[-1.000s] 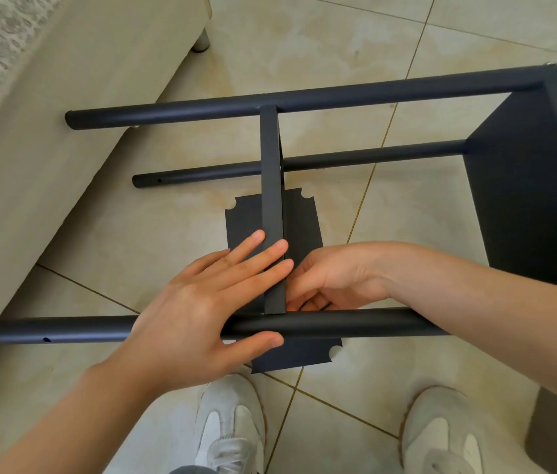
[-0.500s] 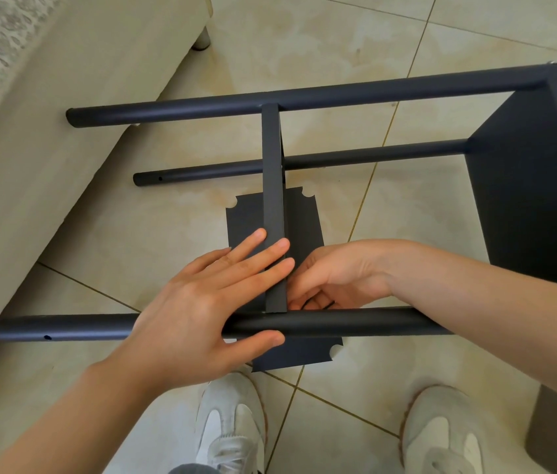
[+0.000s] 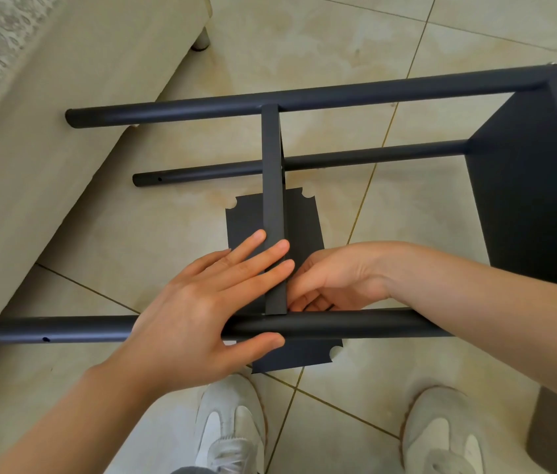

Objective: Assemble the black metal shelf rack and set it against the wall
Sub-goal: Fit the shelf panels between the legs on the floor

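No change from before: we keep our left hand [image 3: 198,309] flat, fingers straight on shelf panel [image 3: 273,183] and near pole [image 3: 64,331]. Right hand [image 3: 338,278] fingers are curled at the joint, hold unclear.

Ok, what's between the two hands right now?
The upright shelf panel's edge, seen in the head view; left hand fingers rest on it, right hand sits beside it.

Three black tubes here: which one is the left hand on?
The nearest tube, by the shoes: the left hand lies across it. The other two are untouched.
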Demonstrator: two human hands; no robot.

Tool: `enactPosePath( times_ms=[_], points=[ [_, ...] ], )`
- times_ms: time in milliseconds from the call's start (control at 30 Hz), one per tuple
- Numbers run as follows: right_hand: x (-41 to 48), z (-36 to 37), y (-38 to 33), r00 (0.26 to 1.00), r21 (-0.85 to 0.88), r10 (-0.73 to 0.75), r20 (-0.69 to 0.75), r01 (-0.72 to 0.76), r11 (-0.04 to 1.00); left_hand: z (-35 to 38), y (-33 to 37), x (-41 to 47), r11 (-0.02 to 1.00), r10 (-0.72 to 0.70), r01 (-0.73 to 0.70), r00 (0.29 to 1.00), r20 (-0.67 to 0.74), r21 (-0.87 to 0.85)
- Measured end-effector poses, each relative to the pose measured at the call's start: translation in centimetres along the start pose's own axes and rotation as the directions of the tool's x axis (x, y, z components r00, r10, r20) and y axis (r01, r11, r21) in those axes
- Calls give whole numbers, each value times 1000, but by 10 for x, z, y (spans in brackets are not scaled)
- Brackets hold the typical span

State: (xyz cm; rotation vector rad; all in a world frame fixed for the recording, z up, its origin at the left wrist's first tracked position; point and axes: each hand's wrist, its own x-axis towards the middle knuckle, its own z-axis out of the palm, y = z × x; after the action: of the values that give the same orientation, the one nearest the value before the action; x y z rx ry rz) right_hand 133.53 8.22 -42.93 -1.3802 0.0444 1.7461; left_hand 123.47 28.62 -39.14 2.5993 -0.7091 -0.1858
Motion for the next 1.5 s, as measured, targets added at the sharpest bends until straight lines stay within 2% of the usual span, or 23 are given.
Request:
enactPosePath(
  times_ms=[100, 267, 700, 867, 1100, 1267, 1500],
  points=[
    [2, 2, 0, 1000, -26, 1, 3, -1, 1000, 0, 0, 0, 1000, -2, 2, 1000, -2, -6],
    [-1, -3, 0, 999, 37, -36, 34, 35, 999, -1, 1, 0, 1000, 0, 0, 1000, -4, -10],
    [-4, -5, -1, 999, 55, -10, 41, 8, 998, 0, 0, 1, 1000, 0, 0, 1000, 3, -4],
    [-1, 0, -1, 1000, 0, 23, 11, -23, 1000, 0, 0, 1, 1000, -2, 2, 1000, 5, -1],
    [-4, -4, 0, 999, 33, -6, 33, 5, 999, -1, 1, 2, 1000, 2, -2, 1000, 1, -8],
    [0, 3, -1, 1000, -33, 7, 15, -6, 999, -1, 0, 0, 1000, -6, 6, 1000, 1, -16],
    [-4, -4, -1, 999, 4, -31, 30, 31, 1000, -1, 1, 1, 1000, 5, -5, 1000, -4, -10]
  ],
)
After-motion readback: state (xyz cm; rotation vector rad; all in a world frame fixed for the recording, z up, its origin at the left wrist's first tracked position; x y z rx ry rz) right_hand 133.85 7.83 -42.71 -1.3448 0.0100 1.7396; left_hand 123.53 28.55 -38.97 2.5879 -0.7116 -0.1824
